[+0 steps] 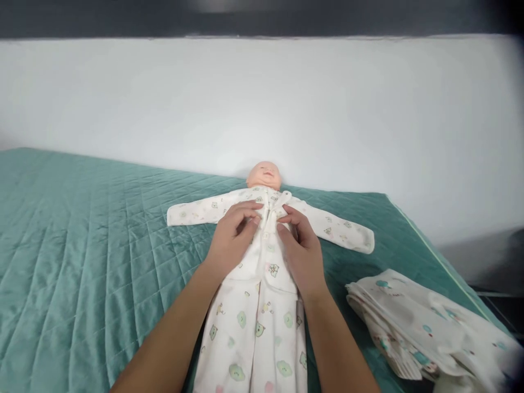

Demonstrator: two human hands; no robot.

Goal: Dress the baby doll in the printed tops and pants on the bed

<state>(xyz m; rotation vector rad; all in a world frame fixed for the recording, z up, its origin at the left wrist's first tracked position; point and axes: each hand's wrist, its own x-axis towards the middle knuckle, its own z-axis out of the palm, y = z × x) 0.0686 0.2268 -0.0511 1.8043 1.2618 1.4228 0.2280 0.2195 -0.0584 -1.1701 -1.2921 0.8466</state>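
Note:
A baby doll (264, 174) lies on its back on a green quilted bed (82, 229), dressed in a white printed sleepsuit (262, 316) with its sleeves spread out to both sides. My left hand (231, 236) rests on the chest, fingers pinching the left side of the front placket. Across from it, my right hand (302, 248) pinches the right side of the placket beside the buttons. Both hands meet at the garment's upper chest, just below the doll's chin.
A folded pile of white printed cloth (426, 327) lies on the bed at the lower right, near the bed's right edge. A white wall (262, 103) runs behind the doll's head. Green quilt stretches away to the left.

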